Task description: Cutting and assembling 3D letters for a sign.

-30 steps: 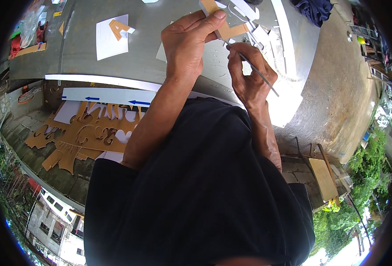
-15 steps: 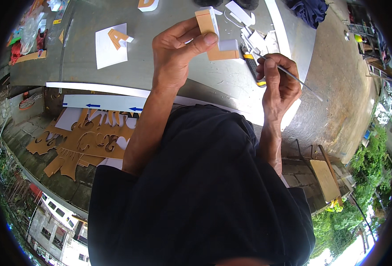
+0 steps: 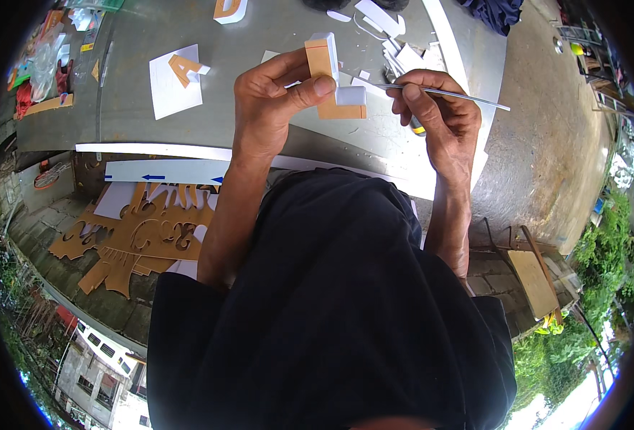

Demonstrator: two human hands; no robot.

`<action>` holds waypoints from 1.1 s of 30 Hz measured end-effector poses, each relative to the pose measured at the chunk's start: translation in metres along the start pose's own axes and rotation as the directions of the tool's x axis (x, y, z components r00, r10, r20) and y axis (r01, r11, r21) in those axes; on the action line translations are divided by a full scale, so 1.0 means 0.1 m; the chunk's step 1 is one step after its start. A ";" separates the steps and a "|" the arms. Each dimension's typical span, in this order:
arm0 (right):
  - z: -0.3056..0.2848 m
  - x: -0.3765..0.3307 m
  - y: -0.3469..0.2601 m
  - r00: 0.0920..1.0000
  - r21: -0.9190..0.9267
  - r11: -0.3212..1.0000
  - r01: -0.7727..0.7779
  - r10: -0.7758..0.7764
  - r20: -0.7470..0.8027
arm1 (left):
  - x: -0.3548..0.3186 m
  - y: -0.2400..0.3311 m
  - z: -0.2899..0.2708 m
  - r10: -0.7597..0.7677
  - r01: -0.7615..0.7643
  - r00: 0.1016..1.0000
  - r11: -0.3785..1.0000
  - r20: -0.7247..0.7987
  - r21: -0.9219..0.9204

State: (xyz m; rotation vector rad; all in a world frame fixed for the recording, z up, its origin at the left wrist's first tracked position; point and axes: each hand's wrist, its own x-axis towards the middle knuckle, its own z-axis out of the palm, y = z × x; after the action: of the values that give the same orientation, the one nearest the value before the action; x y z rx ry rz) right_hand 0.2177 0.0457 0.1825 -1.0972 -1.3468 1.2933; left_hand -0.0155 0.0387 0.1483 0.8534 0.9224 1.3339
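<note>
fingers point(image 3: 288, 64) of the left hand point(image 3: 263, 111) pinch one angled brown-and-white piece point(image 3: 340, 110) above the table point(image 3: 238, 57), inside its near edge; those of the right hand point(image 3: 442, 115) pinch one thin metal rod point(image 3: 467, 95), tip near the piece, contact unclear. step, we judge: fine tooling; next move calls for steadiness. markings: letter-shaped cutout point(image 3: 182, 70); blue arrows point(image 3: 153, 177) on white strip point(image 3: 184, 172).

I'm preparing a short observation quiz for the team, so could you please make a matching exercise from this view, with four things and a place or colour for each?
1. L-shaped piece
2. Thin rod
3. A-shaped piece
4. Crumpled cloth

a. Lying on a white sheet
b. Held in the right hand
c. Dark blue
d. Held in the left hand

Pairs: 1-d, 2-b, 3-a, 4-c.
</note>
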 end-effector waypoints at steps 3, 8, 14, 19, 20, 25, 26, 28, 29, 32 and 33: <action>0.03 0.03 0.01 0.999 -0.063 0.998 0.007 -0.005 0.035 | -0.02 -0.01 -0.01 -0.023 0.023 1.000 1.000 0.010 -0.008; 0.14 0.12 -0.03 0.998 -0.076 0.997 0.022 -0.018 0.063 | -0.06 -0.03 -0.02 -0.041 0.041 0.999 0.999 0.017 -0.008; 0.32 0.21 0.03 0.970 -0.208 0.948 0.243 -0.243 0.023 | -0.12 0.00 0.02 -0.033 0.033 0.999 0.999 -0.009 0.031; 0.36 0.18 -0.04 0.950 -0.266 0.916 0.301 -0.312 0.003 | -0.16 0.05 0.07 -0.025 0.026 0.999 0.999 -0.035 0.031; 0.35 0.18 -0.03 0.948 -0.265 0.914 0.306 -0.319 -0.006 | -0.17 0.06 0.07 -0.022 0.023 0.999 0.999 -0.026 0.036; 0.34 0.18 -0.03 0.916 -0.335 0.856 0.393 -0.398 0.057 | -0.19 0.07 0.08 0.019 -0.018 0.999 0.999 -0.044 0.029; 0.35 0.19 -0.04 0.905 -0.361 0.834 0.418 -0.417 0.084 | -0.19 0.07 0.08 0.031 -0.029 0.998 0.999 -0.047 0.025; 0.37 0.21 -0.04 0.885 -0.380 0.806 0.455 -0.457 0.089 | -0.20 0.07 0.08 0.024 -0.023 0.999 1.000 -0.041 0.022; 0.38 0.21 -0.05 0.882 -0.393 0.797 0.459 -0.462 0.092 | -0.19 0.07 0.08 0.014 -0.014 0.999 1.000 -0.041 0.015; 0.39 0.21 -0.06 0.879 -0.406 0.788 0.463 -0.467 0.096 | -0.20 0.10 0.11 0.010 -0.009 0.999 1.000 -0.053 0.023; 0.39 0.22 -0.06 0.878 -0.406 0.787 0.466 -0.469 0.098 | -0.20 0.10 0.12 0.014 -0.013 0.998 1.000 -0.054 0.024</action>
State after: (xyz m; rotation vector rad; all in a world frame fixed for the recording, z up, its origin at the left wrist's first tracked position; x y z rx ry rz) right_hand 0.1756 0.0605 0.1889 -0.9498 -1.8070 0.6433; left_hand -0.0090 0.0200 0.1633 0.8461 0.9776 1.3656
